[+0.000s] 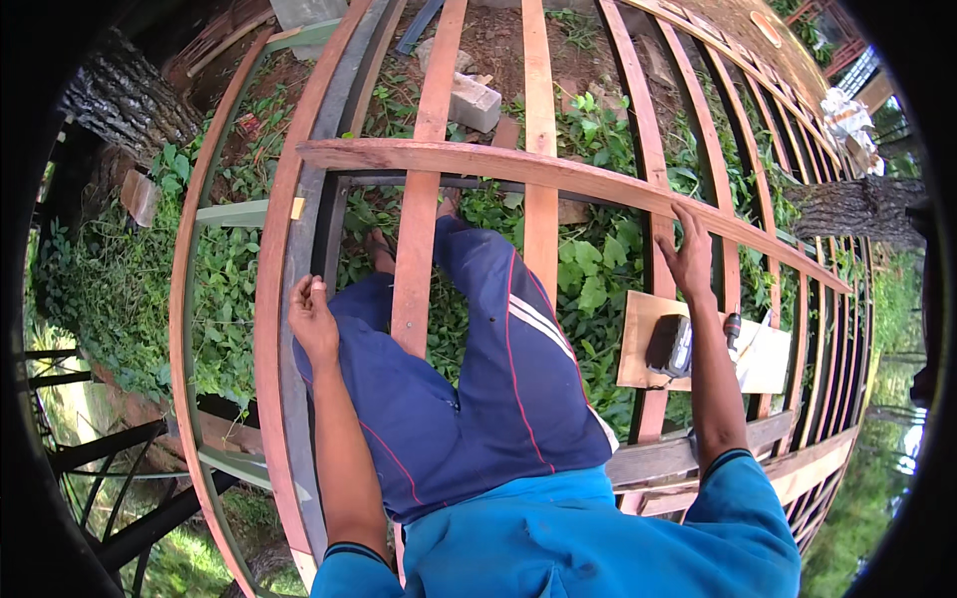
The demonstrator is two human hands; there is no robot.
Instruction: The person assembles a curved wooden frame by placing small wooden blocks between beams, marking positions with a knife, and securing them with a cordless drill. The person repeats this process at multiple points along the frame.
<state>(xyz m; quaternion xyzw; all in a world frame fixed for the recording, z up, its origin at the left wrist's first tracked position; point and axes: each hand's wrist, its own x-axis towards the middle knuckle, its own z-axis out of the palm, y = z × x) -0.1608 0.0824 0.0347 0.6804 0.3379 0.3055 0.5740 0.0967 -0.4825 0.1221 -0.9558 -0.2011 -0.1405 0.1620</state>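
A long reddish wooden plank (478,159) lies on edge across several parallel wooden slats. My right hand (688,257) is open at the plank's right half, thumb and fingers spread, fingertips at its near edge. My left hand (314,321) is at the dark frame beam on the left, with thumb and fingers pinched together. Whatever is in that pinch is too small to make out. Under my right forearm is a cordless drill (733,327) on a light board (635,344); the forearm hides its middle, and its battery end shows on the left.
My legs pass down between the slats (432,110), with green plants below. A grey concrete block (475,104) is on the ground ahead. Tree trunks stand left (130,95) and right (857,211). A green-painted frame (234,214) borders the left side.
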